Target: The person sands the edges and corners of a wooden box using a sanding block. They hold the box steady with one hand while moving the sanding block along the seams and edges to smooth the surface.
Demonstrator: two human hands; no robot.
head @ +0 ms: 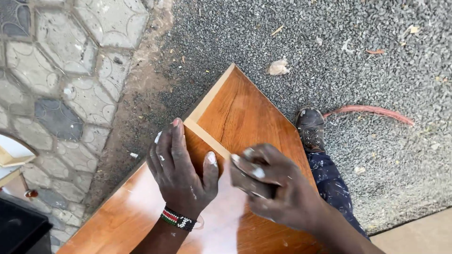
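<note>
A glossy orange-brown wooden box or cabinet piece [245, 108] with pale raw edges stands on gravel, its corner pointing away from me. My left hand [181, 167], with a beaded wristband, lies flat on the top panel, fingers spread over the upper edge. My right hand [275, 186] is closed on a small dark block, perhaps a sanding block [249, 181], pressed on the surface beside the left thumb. The right hand is blurred. White dust or filler marks both hands and the panel.
Grey gravel [358, 61] surrounds the piece, with stone paving [56, 84] at the left. My paint-spattered shoe [310, 127] and trouser leg stand right of the panel. A red cord [372, 111] and scraps lie on the gravel. Dark objects sit at bottom left.
</note>
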